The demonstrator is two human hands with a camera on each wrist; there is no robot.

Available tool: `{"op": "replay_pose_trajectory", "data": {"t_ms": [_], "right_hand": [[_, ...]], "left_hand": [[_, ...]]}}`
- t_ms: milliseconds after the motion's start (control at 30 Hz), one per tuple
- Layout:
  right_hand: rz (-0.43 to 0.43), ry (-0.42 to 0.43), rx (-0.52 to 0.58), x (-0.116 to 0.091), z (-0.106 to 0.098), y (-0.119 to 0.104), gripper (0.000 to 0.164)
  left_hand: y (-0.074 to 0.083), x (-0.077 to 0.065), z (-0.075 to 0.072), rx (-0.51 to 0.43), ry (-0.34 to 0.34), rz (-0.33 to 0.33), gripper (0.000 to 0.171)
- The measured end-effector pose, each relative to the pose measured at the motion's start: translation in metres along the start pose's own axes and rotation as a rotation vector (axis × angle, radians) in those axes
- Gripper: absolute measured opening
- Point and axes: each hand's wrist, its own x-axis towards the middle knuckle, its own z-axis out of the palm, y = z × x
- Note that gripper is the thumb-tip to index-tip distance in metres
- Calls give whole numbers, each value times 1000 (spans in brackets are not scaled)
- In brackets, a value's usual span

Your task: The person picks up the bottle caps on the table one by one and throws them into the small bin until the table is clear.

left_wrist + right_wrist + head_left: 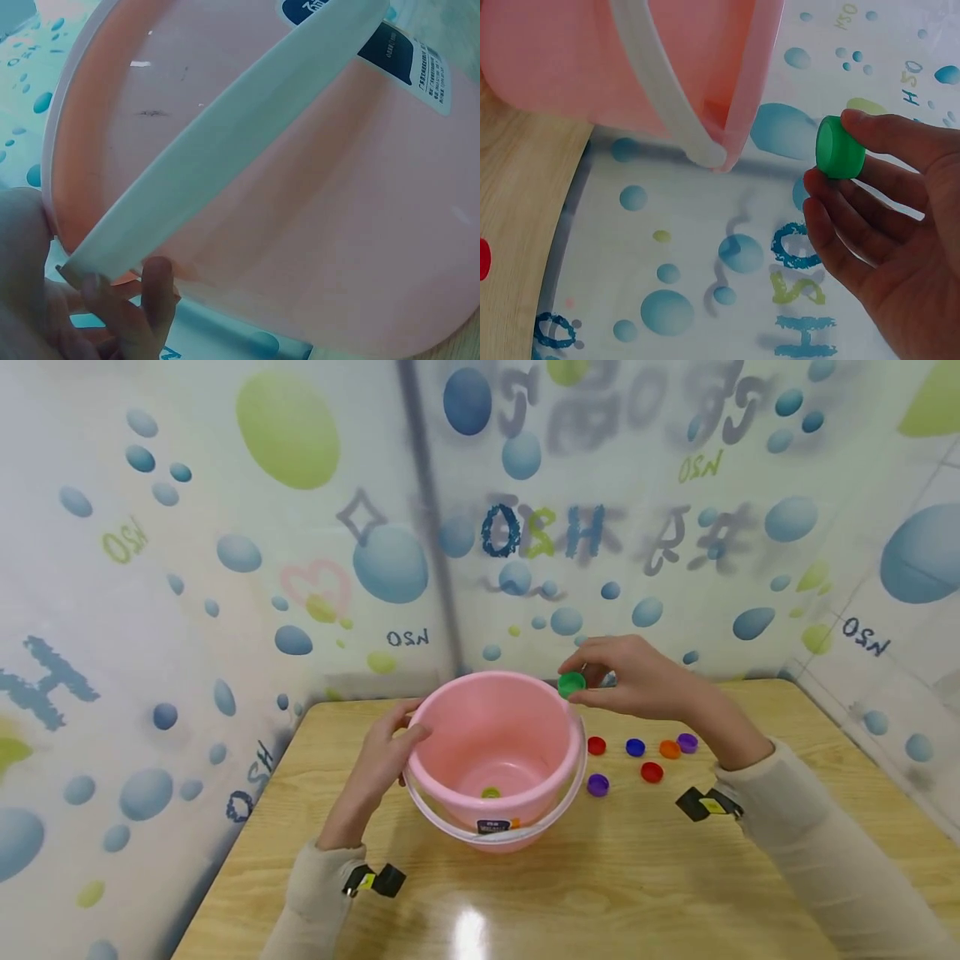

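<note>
A pink bucket (498, 760) with a white handle (225, 142) stands on the table, and a yellow-green bottle cap (491, 792) lies on its bottom. My left hand (381, 750) grips the bucket's left rim, thumb over the edge and the other fingers outside by the handle's end. At the right rim, slightly above it, my right hand (637, 677) pinches a green bottle cap (840, 148) between thumb and fingers. In the right wrist view the cap is apart from the bucket.
Right of the bucket, several loose caps lie on the wooden table (675, 877): a red cap (652, 772), a blue cap (635, 747), an orange cap (670, 749) and a purple cap (597, 785) among them. A patterned curtain (465, 577) surrounds the table's back and sides.
</note>
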Motion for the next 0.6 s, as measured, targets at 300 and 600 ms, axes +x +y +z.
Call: {"op": "replay_pose_trajectory", "data": {"t_ms": [300, 600], "right_hand": [[16, -47, 46, 20, 11, -11, 28], [-15, -71, 95, 47, 18, -27, 29]], "left_hand": [[1, 0, 2, -1, -2, 0, 46], [1, 0, 0, 4, 7, -10, 45]]}}
